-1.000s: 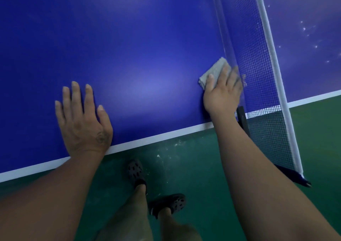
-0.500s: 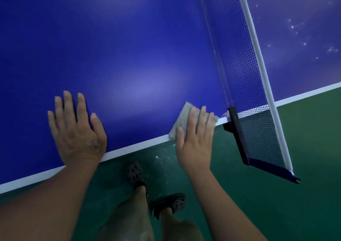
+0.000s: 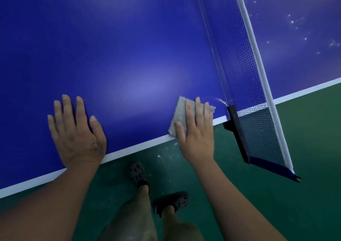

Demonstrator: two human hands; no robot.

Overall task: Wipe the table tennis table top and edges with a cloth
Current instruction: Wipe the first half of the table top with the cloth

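Since the small grey cloth (image 3: pixel 180 115) came back along the black mesh net (image 3: pixel 239 65), it lies on the white edge of the blue table (image 3: pixel 129 46), pressed under the flat, straight fingers (image 3: pixel 198 109) of the right hand (image 3: pixel 198 135). The left hand (image 3: pixel 77 133) rests splayed. Edge wiping likely follows.

Your blue table top (image 3: pixel 129 46) is smooth, with a soft sheen at mid-frame and white dusty specks at upper right. Your cloth (image 3: pixel 180 114) is grey, coarse and fuzzy. The net (image 3: pixel 238 56) is fine dark mesh edged in white fabric tape; its clamp (image 3: pixel 233 115) looks like matt black plastic. The green floor (image 3: pixel 304 139) is matt and scuffed.
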